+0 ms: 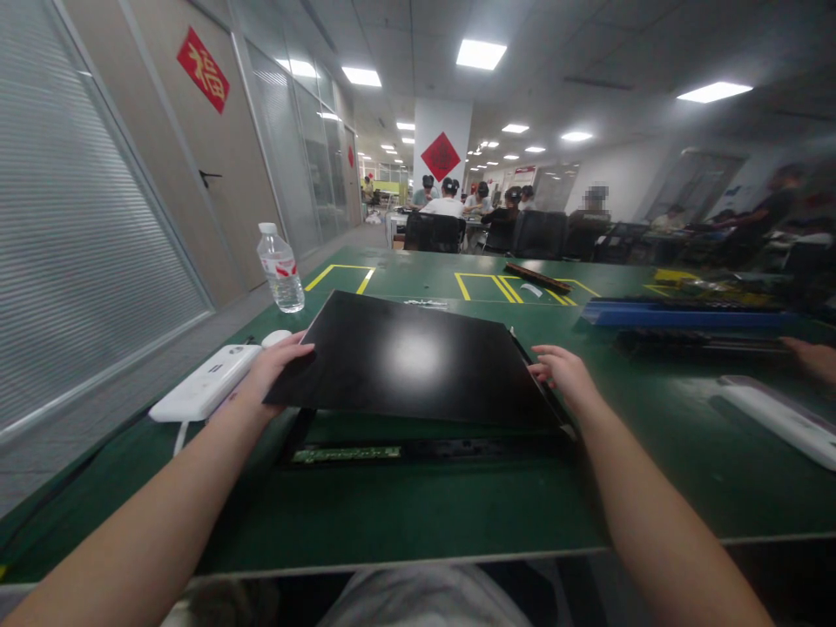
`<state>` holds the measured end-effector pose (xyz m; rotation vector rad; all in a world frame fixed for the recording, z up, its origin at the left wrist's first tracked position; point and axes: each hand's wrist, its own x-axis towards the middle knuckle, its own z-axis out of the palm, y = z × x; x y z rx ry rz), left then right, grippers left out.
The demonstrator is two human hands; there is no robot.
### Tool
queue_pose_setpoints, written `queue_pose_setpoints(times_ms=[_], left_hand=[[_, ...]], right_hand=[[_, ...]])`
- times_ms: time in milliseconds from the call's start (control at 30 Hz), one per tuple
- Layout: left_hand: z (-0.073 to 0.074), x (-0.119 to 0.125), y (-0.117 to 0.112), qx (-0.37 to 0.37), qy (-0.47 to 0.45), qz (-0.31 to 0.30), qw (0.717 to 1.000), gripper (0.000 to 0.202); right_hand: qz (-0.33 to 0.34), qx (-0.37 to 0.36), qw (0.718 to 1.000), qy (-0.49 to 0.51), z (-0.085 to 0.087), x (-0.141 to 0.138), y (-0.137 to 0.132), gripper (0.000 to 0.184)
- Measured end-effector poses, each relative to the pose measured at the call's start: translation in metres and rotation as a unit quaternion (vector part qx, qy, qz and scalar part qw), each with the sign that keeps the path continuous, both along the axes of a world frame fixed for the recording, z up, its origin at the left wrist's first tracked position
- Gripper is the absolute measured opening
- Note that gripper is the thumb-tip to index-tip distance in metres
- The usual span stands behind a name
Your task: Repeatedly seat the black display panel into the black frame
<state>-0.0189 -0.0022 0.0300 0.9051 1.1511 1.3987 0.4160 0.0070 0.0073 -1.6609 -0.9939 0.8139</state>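
Note:
A large glossy black panel (411, 357) lies tilted on the green table (418, 505), its near edge lifted above a black frame with a green circuit strip (346, 454). My left hand (271, 370) grips the panel's left edge, thumb on top. At the panel's right edge my right hand (565, 373) curls its fingers on the rim.
A white power unit (205, 392) with a cable lies left of my left hand. A water bottle (280, 268) stands at the back left. Blue trays (685, 313) and a white device (780, 418) lie right. Another person's hand (813, 357) shows at the right edge. People sit further back.

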Motion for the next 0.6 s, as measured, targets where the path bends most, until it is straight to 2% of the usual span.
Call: queue_pose_setpoints(times_ms=[400, 600], left_hand=[[-0.021, 0.002, 0.004, -0.012, 0.038, -0.025, 0.999, 0.035], [-0.026, 0.002, 0.006, -0.01, 0.039, -0.032, 0.999, 0.031]], right_hand=[[-0.005, 0.02, 0.997, -0.069, -0.03, 0.022, 0.015, 0.028], [0.001, 0.011, 0.996, -0.089, -0.037, 0.028, 0.02, 0.03]])
